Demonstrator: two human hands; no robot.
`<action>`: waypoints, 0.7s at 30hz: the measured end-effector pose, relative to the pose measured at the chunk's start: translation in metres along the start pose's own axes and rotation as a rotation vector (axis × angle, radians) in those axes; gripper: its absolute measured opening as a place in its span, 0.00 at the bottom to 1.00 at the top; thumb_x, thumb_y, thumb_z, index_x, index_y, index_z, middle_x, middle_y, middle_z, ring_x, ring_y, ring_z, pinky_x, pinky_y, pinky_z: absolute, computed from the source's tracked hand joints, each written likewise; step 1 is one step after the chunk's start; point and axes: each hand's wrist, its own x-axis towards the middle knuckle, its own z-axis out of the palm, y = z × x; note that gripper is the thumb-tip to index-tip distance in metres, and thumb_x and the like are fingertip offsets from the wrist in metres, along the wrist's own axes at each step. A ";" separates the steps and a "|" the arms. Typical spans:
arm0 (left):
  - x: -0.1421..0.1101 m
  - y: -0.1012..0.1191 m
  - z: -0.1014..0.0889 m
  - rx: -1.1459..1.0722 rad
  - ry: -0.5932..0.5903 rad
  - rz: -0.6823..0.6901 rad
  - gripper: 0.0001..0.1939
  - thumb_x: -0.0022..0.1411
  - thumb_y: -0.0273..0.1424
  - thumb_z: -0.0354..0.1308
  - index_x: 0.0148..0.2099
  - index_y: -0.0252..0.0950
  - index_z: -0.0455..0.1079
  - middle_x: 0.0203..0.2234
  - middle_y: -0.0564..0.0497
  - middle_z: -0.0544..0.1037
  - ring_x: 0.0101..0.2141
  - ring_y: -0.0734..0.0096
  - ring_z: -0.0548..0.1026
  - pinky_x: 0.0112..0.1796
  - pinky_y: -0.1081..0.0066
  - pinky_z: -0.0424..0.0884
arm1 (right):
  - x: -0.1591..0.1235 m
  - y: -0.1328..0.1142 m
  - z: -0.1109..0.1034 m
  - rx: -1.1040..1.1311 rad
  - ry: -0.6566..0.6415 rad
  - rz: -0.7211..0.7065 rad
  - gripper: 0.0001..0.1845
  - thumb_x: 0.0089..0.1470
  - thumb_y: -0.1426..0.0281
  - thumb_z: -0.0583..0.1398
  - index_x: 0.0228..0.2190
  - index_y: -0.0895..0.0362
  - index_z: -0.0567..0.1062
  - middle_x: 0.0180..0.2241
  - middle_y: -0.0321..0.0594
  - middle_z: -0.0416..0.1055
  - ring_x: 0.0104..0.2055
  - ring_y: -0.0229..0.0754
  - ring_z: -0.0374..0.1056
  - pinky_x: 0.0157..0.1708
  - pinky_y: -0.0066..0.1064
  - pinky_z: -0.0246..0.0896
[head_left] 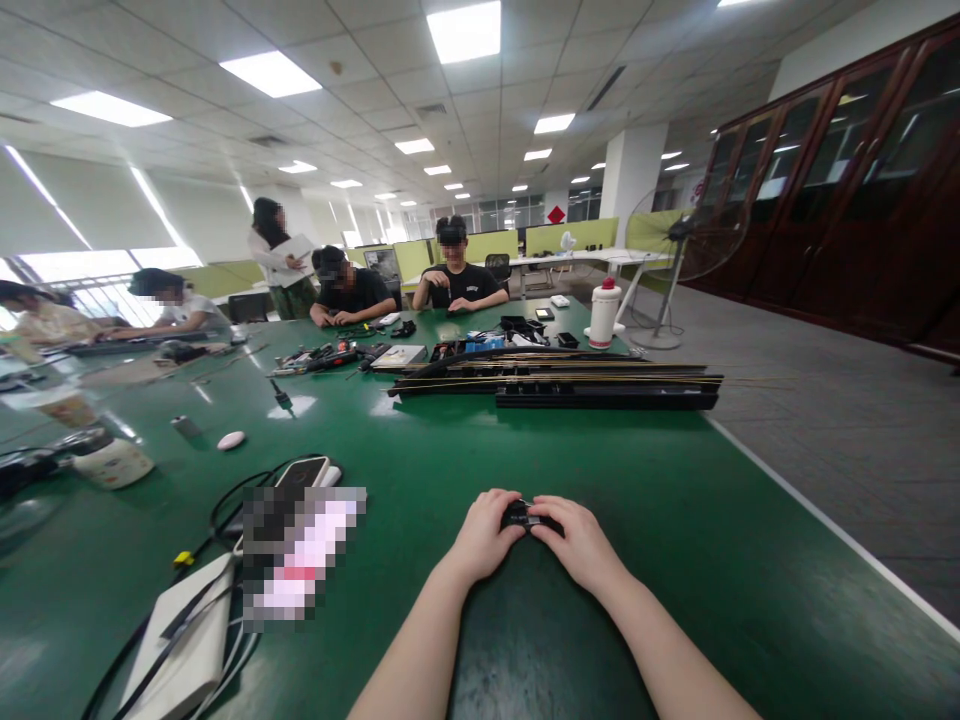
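Note:
Between my two hands, just above or on the green table (420, 460), is a small black object (517, 516) with pale printing on it. It is too small and too covered by fingers to name. My left hand (486, 535) grips its left end, thumb on the near side and fingers over the far side. The right end is held the same way by my right hand (577, 540). Both sets of fingertips nearly meet at the middle of the object.
Long black rails with thin brass-coloured rods (600, 385) lie across the table ahead. A white bottle with a red cap (604, 315) stands behind them. At left are a white box (180, 640), cables, a blurred-out screen and a cup (112, 462). Several people sit beyond; a fan (679, 240) stands right.

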 end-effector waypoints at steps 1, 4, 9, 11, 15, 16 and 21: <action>0.000 0.000 0.000 0.001 0.000 0.001 0.19 0.54 0.25 0.56 0.49 0.38 0.64 0.44 0.48 0.70 0.45 0.63 0.67 0.47 0.61 0.63 | 0.000 0.000 0.000 0.006 0.001 0.005 0.12 0.49 0.68 0.59 0.38 0.52 0.76 0.46 0.41 0.72 0.50 0.46 0.65 0.52 0.41 0.55; 0.000 0.000 0.001 0.005 0.000 -0.002 0.19 0.54 0.25 0.56 0.49 0.38 0.64 0.44 0.48 0.70 0.45 0.63 0.66 0.48 0.62 0.63 | 0.000 -0.001 -0.001 0.015 0.005 0.029 0.12 0.47 0.69 0.60 0.36 0.53 0.76 0.45 0.42 0.72 0.49 0.46 0.65 0.52 0.41 0.55; 0.000 0.002 0.000 0.014 -0.005 -0.007 0.20 0.54 0.25 0.55 0.50 0.38 0.64 0.44 0.48 0.70 0.45 0.63 0.66 0.48 0.61 0.63 | -0.001 -0.003 -0.004 0.042 0.000 0.038 0.12 0.45 0.71 0.60 0.35 0.54 0.76 0.44 0.43 0.73 0.49 0.46 0.66 0.51 0.41 0.56; 0.000 0.003 0.000 0.017 -0.010 -0.015 0.19 0.54 0.25 0.55 0.50 0.38 0.64 0.44 0.48 0.70 0.45 0.63 0.66 0.48 0.61 0.63 | -0.001 -0.003 -0.005 0.060 0.004 0.030 0.13 0.44 0.71 0.61 0.36 0.54 0.76 0.44 0.43 0.73 0.48 0.47 0.66 0.51 0.41 0.56; 0.000 0.004 -0.001 0.017 -0.016 -0.027 0.20 0.55 0.26 0.55 0.51 0.38 0.64 0.45 0.47 0.70 0.46 0.62 0.66 0.49 0.61 0.62 | -0.002 -0.001 -0.006 0.129 0.009 0.048 0.19 0.43 0.73 0.60 0.41 0.54 0.73 0.44 0.41 0.73 0.47 0.45 0.67 0.51 0.40 0.56; 0.000 0.004 -0.001 0.016 -0.016 -0.028 0.20 0.55 0.27 0.55 0.52 0.38 0.64 0.46 0.46 0.70 0.47 0.62 0.66 0.49 0.60 0.62 | -0.002 0.000 -0.006 0.144 0.007 0.059 0.20 0.43 0.73 0.60 0.42 0.54 0.72 0.44 0.41 0.73 0.47 0.45 0.67 0.51 0.40 0.57; 0.000 0.003 0.000 0.003 -0.005 -0.032 0.21 0.57 0.28 0.54 0.54 0.39 0.63 0.48 0.47 0.69 0.48 0.61 0.65 0.50 0.60 0.61 | -0.002 0.001 -0.008 0.179 -0.001 0.074 0.20 0.45 0.73 0.59 0.43 0.55 0.71 0.45 0.41 0.72 0.48 0.45 0.66 0.51 0.39 0.57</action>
